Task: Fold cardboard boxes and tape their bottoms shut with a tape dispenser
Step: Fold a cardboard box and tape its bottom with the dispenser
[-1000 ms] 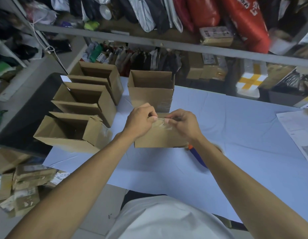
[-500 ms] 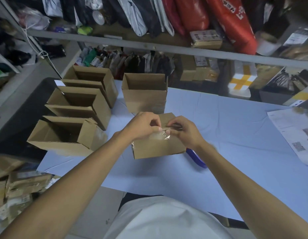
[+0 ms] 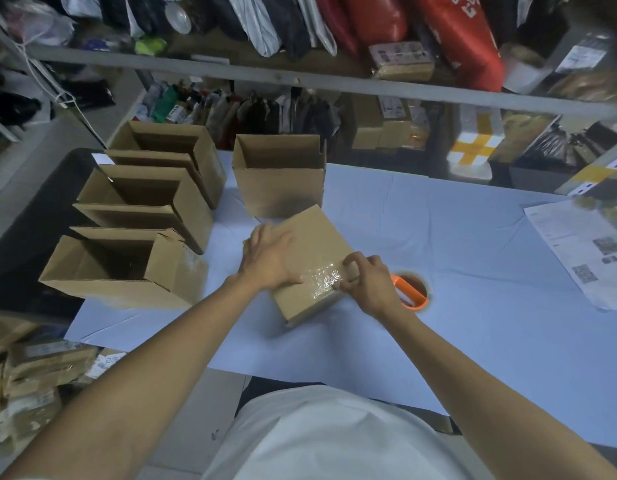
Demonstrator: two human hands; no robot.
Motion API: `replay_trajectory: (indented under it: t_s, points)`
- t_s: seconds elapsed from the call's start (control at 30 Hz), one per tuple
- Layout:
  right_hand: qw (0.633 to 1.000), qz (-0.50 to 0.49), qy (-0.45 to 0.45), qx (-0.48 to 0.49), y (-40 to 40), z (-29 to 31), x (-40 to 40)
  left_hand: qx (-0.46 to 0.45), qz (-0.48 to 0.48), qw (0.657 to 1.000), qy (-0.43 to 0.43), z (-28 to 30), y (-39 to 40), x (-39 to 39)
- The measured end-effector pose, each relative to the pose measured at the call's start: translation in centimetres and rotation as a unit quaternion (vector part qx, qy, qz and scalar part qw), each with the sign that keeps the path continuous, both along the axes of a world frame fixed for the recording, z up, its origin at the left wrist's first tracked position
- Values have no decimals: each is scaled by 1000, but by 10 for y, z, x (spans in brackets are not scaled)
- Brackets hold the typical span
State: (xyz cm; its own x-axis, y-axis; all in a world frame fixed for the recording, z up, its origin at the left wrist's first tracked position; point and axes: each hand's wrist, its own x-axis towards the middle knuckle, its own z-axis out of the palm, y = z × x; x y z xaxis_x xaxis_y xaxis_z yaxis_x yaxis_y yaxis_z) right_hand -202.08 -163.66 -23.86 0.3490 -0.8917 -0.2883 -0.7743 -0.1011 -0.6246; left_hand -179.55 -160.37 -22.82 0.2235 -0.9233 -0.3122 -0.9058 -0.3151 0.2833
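A small cardboard box (image 3: 310, 237) lies bottom-up and turned at an angle on the pale blue table (image 3: 456, 278). A strip of clear tape (image 3: 322, 277) runs across its near corner. My left hand (image 3: 270, 259) lies flat on the box's bottom, palm down. My right hand (image 3: 367, 284) presses the end of the tape against the box's near right edge with curled fingers. The tape dispenser (image 3: 409, 291), orange with a brown roll, rests on the table just right of that hand, partly hidden by it.
Three open-topped boxes (image 3: 127, 268) stand in a column at the table's left, and another open box (image 3: 279, 174) stands behind the one I hold. A printed sheet (image 3: 584, 251) lies at the right edge. Cluttered shelves rise beyond the table.
The box has been laid down flat and turned at an angle. My left hand went from pinching the tape to lying flat on top. My right hand slid to the box's right edge, uncovering the dispenser.
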Motion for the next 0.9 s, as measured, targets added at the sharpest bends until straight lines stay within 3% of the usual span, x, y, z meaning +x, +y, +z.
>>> replay_trajectory:
  t_s: [0.13, 0.2, 0.27, 0.43, 0.63, 0.8, 0.9]
  points:
    - [995, 33, 52, 79, -14, 6, 0, 78, 25, 996, 37, -1, 0, 16]
    - [988, 57, 66, 127, -18, 5, -3, 54, 6, 995, 89, -5, 4, 20]
    - [985, 26, 8, 168, -17, -1, -2, 9, 12, 989, 147, -13, 10, 22]
    - [983, -29, -104, 149, -21, -11, 17, -11, 152, 965, 212, -25, 27, 14]
    - [987, -23, -105, 119, -28, -4, 26, -67, 186, 942, 272, -22, 32, 22]
    - [951, -114, -275, 86, -40, 29, 38, -174, 292, 878, 337, 13, 20, 24]
    - [921, -145, -357, 60, -48, 47, 47, -249, 288, 842, 382, 35, 12, 23]
